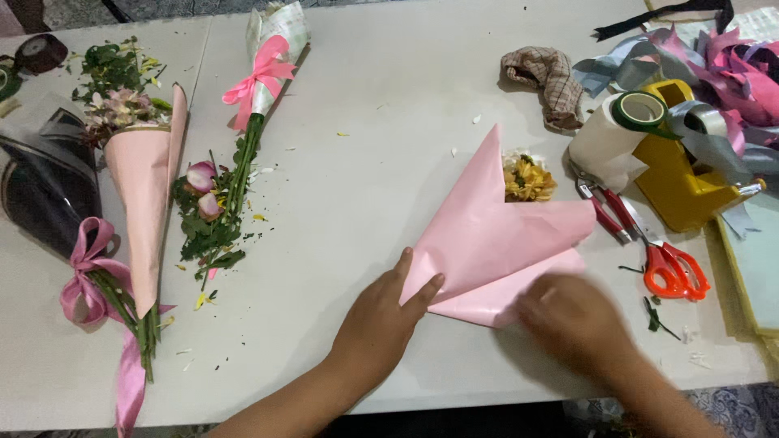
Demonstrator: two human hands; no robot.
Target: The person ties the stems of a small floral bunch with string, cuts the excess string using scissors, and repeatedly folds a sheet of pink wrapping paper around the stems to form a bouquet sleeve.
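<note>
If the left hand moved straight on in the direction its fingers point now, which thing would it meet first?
The left hand points up and to the right, and its fingers already touch the pink wrapping paper. Going on, it would press further into that paper; the yellow flowers lie beyond, probably next in line.

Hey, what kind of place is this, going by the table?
Probably a florist's worktable: finished bouquets lie at one side, pink wrapping paper is folded around yellow flowers, and ribbons and scissors sit nearby.
</note>
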